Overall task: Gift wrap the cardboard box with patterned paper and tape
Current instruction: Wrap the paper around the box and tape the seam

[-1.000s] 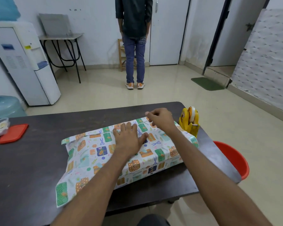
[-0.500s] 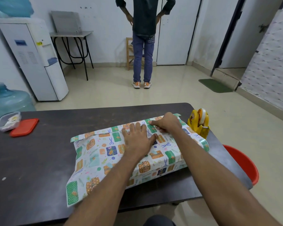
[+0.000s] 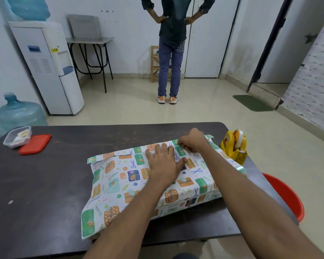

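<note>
Dark desk (image 3: 45,184): sticking the seam down.
Pressing patterned paper (image 3: 120,176) flat over the hidden box, mid-desk, with open left hand (image 3: 163,165); pushing down on the far fold with curled right hand (image 3: 194,143), lifted a second ago; cannot tell its grip.

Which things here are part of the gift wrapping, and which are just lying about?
In use: patterned paper, left hand pressing it flat, right hand at its far edge, tape dispenser.
Lying about: plastic container, red lid, red tub, water jug.
</note>
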